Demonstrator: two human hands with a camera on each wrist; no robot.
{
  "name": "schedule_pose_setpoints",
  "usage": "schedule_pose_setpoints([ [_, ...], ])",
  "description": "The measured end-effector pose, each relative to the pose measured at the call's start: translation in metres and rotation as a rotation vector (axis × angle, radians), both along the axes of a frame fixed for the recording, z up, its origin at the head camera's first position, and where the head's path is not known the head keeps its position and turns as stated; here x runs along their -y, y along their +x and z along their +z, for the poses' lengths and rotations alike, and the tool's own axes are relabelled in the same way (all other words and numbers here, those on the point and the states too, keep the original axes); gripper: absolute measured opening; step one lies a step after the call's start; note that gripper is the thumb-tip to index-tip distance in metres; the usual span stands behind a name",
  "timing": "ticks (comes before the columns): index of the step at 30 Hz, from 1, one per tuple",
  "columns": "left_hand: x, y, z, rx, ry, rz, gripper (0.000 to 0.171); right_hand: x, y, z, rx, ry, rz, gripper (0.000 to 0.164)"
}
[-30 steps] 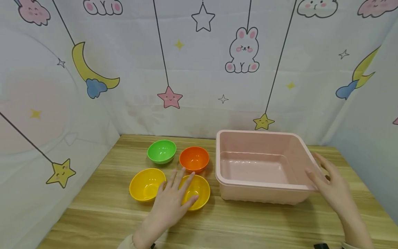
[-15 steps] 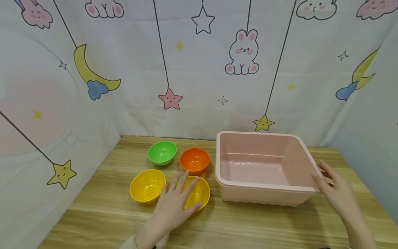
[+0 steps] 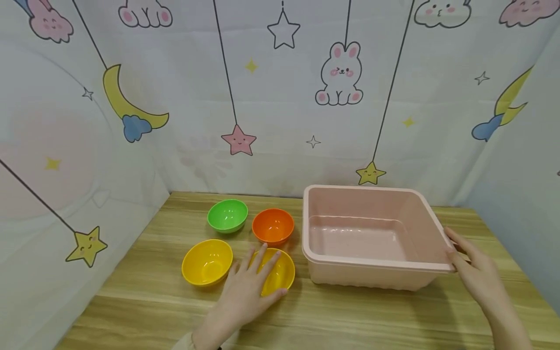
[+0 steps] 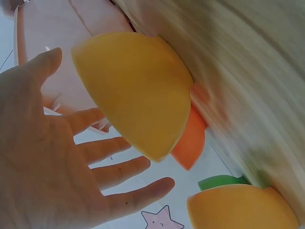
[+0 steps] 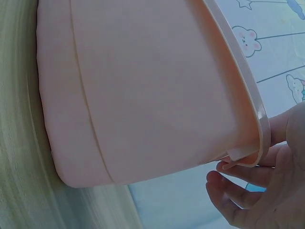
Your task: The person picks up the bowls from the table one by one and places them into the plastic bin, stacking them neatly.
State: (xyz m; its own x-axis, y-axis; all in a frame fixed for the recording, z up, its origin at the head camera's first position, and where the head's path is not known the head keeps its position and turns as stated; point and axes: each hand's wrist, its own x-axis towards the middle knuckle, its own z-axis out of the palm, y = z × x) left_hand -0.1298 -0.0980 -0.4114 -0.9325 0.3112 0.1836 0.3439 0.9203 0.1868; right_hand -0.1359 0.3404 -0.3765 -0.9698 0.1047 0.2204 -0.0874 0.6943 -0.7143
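Observation:
My left hand hovers with spread fingers over the near right yellow bowl, partly covering it. In the left wrist view its fingers reach along the rim of that yellow bowl, and the palm is bare. A second yellow bowl sits just left of the hand. Behind them stand a green bowl and an orange bowl. At the right, my right hand grips the right rim of a pink plastic tub. The right wrist view shows its fingers curled under the rim.
The tub is hollow and deep, standing right of the bowls on a wood-grain table. A white cloth backdrop printed with stars, moons and a rabbit rises behind and at both sides.
My right hand has moved slightly right and down and closed onto the tub's rim. My left hand has shifted slightly right over the yellow bowl. Bowls and tub stay in place.

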Motion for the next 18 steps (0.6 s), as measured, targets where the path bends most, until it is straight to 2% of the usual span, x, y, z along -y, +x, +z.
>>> schedule_pose_setpoints([
  [15,-0.0045,0.0001,-0.0041,0.035,0.008,-0.014,0.073,-0.0046,-0.0015,0.0008,0.133,-0.021,-0.031,0.050],
  [18,-0.0052,-0.0001,-0.0037,0.031,0.010,-0.018,0.073,-0.0043,-0.0015,0.0009,0.132,-0.035,-0.028,0.050],
])
